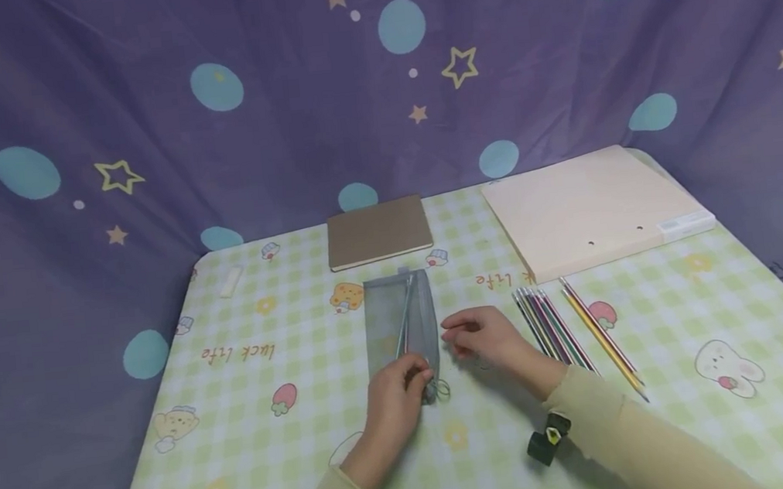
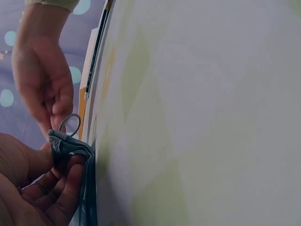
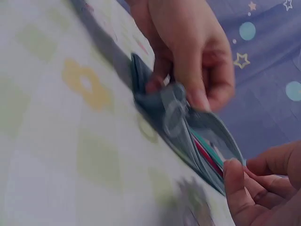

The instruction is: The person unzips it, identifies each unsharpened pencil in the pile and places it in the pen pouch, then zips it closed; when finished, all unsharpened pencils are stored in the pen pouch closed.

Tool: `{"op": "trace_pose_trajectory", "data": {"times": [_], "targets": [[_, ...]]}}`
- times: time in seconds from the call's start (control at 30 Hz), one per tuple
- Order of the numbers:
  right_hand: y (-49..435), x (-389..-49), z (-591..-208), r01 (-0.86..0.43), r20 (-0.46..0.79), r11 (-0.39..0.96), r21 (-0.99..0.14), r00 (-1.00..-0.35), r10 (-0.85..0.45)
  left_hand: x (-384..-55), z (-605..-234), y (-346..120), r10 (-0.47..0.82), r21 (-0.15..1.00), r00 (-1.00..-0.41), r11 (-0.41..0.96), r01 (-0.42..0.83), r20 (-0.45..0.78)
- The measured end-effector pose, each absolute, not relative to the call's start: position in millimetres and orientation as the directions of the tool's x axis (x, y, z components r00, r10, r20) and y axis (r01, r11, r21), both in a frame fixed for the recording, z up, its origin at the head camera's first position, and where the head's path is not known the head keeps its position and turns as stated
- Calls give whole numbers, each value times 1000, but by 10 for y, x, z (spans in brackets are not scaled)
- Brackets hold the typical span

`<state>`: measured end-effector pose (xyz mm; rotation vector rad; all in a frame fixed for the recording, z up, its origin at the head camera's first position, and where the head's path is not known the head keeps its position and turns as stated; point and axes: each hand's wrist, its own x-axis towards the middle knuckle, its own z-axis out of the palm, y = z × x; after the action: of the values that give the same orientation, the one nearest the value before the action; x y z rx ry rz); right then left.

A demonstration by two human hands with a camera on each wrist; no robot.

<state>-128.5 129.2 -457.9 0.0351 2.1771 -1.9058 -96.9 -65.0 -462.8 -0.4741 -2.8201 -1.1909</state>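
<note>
A grey-blue see-through pencil pouch point(image 1: 386, 323) lies lengthwise on the table, a cord loop point(image 2: 70, 123) at its near end. Pencils point(image 1: 406, 313) show inside it; in the right wrist view a teal and a red one point(image 3: 207, 153) lie within the parted opening. My left hand point(image 1: 393, 400) pinches the pouch's near end between thumb and fingers. Just right of the pouch is my right hand point(image 1: 487, 337), fingers loosely bent; a small gap shows from above, though its fingertips overlap the pouch's edge in the right wrist view. Nothing is visibly held in it.
Several pencils point(image 1: 554, 331) lie in a bunch right of my right hand, with a yellow pencil point(image 1: 602, 339) and a dark red one beyond. A pale folder box point(image 1: 598, 207) sits back right, a brown notebook point(image 1: 378, 234) at the back, a small white piece point(image 1: 230, 282) far left.
</note>
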Motion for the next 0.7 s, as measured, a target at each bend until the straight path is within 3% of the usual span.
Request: {"op": "trace_pose_trajectory", "data": {"times": [0.7], "targets": [[2339, -1047, -4368, 220, -247, 316, -923, -968, -46, -956, -4596, -630, 246, 709, -963, 659, 251, 112]]}}
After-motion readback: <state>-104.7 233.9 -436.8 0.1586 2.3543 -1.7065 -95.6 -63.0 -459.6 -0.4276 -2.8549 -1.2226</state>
